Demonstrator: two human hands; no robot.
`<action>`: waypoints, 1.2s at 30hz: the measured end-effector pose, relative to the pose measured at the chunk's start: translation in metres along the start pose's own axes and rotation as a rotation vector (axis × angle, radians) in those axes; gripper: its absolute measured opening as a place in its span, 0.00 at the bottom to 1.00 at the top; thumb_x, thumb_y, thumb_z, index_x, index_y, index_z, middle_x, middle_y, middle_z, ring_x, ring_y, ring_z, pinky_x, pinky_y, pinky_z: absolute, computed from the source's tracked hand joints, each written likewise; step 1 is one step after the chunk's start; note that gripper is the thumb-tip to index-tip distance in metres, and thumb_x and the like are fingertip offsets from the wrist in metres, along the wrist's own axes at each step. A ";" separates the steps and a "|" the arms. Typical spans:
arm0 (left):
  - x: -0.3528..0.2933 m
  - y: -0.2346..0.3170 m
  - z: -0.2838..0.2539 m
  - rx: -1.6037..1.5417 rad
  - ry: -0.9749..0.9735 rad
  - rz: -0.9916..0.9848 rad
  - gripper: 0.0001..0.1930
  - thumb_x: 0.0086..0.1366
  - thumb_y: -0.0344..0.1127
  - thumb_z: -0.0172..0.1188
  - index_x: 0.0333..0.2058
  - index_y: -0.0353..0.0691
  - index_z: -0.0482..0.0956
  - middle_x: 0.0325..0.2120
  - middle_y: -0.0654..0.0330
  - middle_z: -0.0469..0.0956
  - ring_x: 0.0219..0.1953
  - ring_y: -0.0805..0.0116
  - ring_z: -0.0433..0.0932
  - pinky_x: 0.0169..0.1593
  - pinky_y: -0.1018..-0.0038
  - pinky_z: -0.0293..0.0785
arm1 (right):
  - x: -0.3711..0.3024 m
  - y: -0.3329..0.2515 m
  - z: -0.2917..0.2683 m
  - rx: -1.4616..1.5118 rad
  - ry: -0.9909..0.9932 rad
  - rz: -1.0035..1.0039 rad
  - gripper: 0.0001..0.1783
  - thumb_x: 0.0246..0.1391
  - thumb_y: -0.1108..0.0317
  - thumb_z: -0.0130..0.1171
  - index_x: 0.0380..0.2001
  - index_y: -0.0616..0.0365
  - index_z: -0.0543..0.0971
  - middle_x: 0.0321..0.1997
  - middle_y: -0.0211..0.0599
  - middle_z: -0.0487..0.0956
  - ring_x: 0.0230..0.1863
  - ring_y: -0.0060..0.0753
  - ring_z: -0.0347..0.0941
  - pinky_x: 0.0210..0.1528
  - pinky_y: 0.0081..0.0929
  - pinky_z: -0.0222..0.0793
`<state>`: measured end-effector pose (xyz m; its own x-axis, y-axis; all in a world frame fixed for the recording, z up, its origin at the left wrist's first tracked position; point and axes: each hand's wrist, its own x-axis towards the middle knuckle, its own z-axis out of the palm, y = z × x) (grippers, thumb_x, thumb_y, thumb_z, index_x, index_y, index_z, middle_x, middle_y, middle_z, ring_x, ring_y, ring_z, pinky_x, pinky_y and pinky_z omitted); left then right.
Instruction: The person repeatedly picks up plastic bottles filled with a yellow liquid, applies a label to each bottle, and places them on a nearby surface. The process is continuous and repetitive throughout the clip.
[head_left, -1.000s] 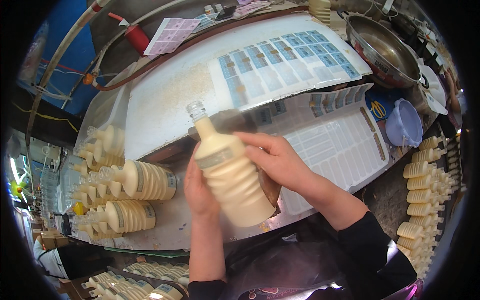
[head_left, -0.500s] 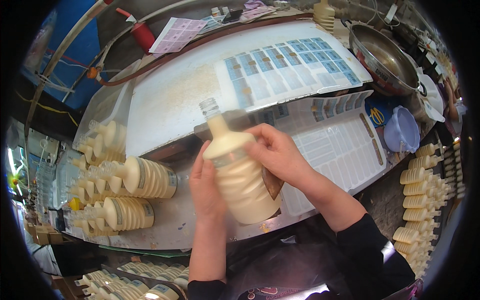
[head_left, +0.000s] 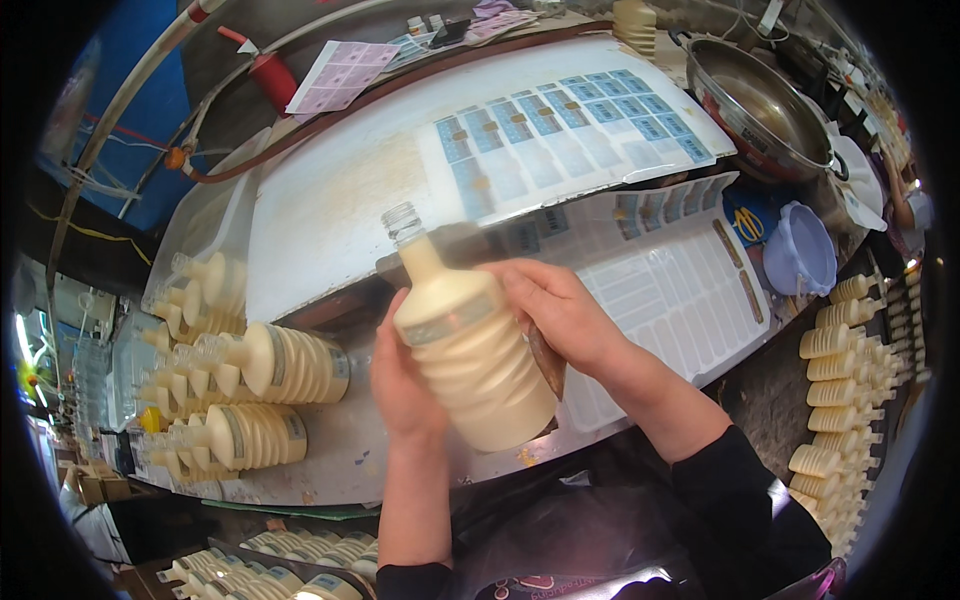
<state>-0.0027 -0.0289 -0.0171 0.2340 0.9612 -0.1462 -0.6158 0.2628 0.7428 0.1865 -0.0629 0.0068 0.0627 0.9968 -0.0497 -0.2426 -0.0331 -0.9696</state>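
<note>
A cream-coloured bottle (head_left: 480, 370) with a ribbed body and a clear, threaded neck is held tilted between both my hands, its neck pointing up and left. Around its shoulder runs a pale label band (head_left: 450, 320). My left hand (head_left: 403, 385) cups the left side, its fingers partly hidden behind the bottle. With thumb and fingers, my right hand (head_left: 560, 310) grips the right shoulder near the band's end. A flat brown piece (head_left: 546, 365) shows below that hand beside the bottle; I cannot tell whether it is held. Beyond lies a sheet of blue labels (head_left: 560, 120) on a white board (head_left: 340, 180).
Filled bottles (head_left: 300, 365) stand in rows at the left, with more (head_left: 835, 370) at the right and lower left. A partly stripped label sheet (head_left: 670, 300) lies right of my hands. Farther right are a purple bucket (head_left: 803, 255) and metal pan (head_left: 755, 105). A red bottle (head_left: 273, 82) stands far left.
The bottle has turned slightly in my hands, its neck tipping further left. My left hand has shifted a little left and lower round its side. The whole view has shifted slightly.
</note>
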 end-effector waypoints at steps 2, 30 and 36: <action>0.000 -0.001 -0.002 -0.019 -0.020 0.000 0.28 0.81 0.48 0.35 0.68 0.32 0.62 0.64 0.50 0.71 0.64 0.56 0.71 0.68 0.57 0.66 | -0.002 0.000 -0.001 0.018 -0.001 0.019 0.21 0.71 0.64 0.48 0.59 0.64 0.77 0.39 0.24 0.80 0.36 0.13 0.68 0.42 0.16 0.67; 0.018 -0.002 -0.007 -0.043 0.042 -0.095 0.24 0.80 0.43 0.43 0.66 0.35 0.67 0.58 0.54 0.76 0.58 0.64 0.75 0.63 0.65 0.72 | 0.024 0.008 -0.007 0.009 0.020 0.204 0.25 0.71 0.59 0.53 0.62 0.66 0.74 0.26 0.21 0.72 0.19 0.11 0.63 0.17 0.14 0.55; 0.024 -0.002 -0.011 0.008 0.074 -0.056 0.20 0.73 0.32 0.60 0.61 0.34 0.74 0.49 0.57 0.82 0.47 0.71 0.81 0.52 0.72 0.80 | 0.022 -0.005 -0.002 -0.071 -0.036 0.231 0.24 0.70 0.58 0.56 0.59 0.66 0.77 0.38 0.29 0.81 0.31 0.13 0.74 0.30 0.15 0.68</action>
<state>-0.0042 -0.0056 -0.0287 0.2119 0.9486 -0.2351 -0.5971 0.3161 0.7373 0.1907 -0.0408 0.0100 -0.0216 0.9642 -0.2644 -0.1778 -0.2640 -0.9480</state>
